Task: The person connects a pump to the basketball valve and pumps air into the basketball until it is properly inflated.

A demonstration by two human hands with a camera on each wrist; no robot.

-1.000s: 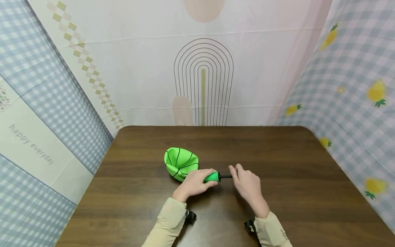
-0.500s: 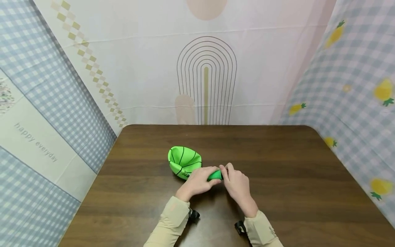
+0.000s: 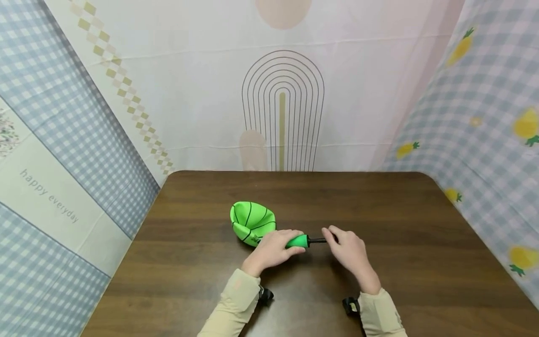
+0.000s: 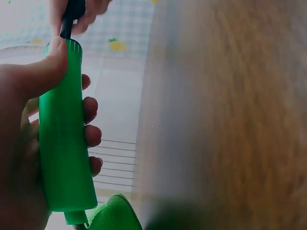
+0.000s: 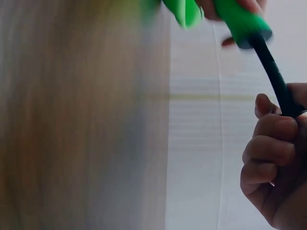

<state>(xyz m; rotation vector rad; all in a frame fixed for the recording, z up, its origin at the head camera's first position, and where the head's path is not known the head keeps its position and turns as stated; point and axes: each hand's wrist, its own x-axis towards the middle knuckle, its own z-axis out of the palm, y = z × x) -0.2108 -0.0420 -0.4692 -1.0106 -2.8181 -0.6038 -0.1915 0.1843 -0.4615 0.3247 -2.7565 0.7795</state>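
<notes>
A green hand pump [image 4: 67,134] lies in the grip of my left hand [image 3: 275,248], fingers and thumb wrapped round its barrel. Its black rod [image 5: 271,67] sticks out to the right, drawn well out of the barrel. My right hand [image 3: 348,250] holds the black handle at the rod's end, the fingers curled in the right wrist view. A limp green ball with black lines [image 3: 254,219], caved in on its upper side, sits just beyond my left hand. In the left wrist view the pump's narrow tip points toward the ball [image 4: 115,215]; the joint between them is mostly hidden.
The dark brown wooden table [image 3: 189,262] reaches out on all sides of the hands. A pale printed cloth [image 3: 202,103] hangs behind its far edge. Blue checked cloths [image 3: 484,140] hang along both sides.
My right hand pushed the rod into the barrel, moving left, then drew it back out to the right. The left hand kept its grip on the pump. The ball still looks caved in.
</notes>
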